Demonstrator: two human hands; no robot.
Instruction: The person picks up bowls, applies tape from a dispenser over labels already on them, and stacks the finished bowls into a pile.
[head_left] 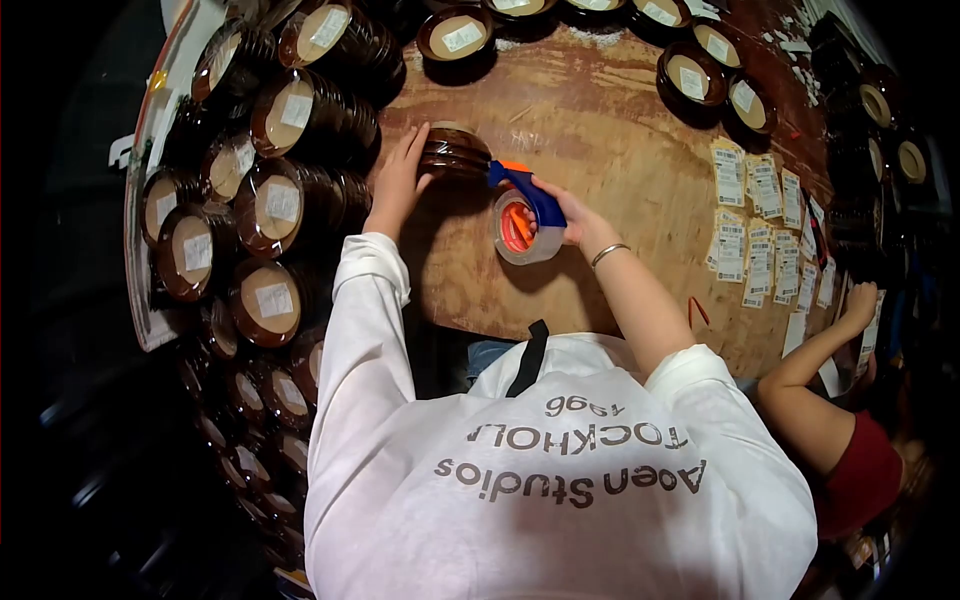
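A short stack of glossy dark-brown round dishes (455, 155) with a beige top stands on the wooden table in front of me. My left hand (398, 180) holds the stack's left side, fingers stretched along it and thumb nearer to me. In my right hand (568, 215) is a blue-and-orange tape dispenser (540, 200), fingers wrapped round its body. It carries a wide roll of clear tape (528, 250) with a red core. The dispenser's head is right at the right side of the stack.
Many stacks of brown dishes (275, 205) with white labels crowd the left. More dishes (690, 78) line the far edge. Printed label sheets (760, 185) lie at the right, near a co-worker's hand (858, 305) and red sleeve (865, 470). The wooden tabletop (600, 130) spans the middle.
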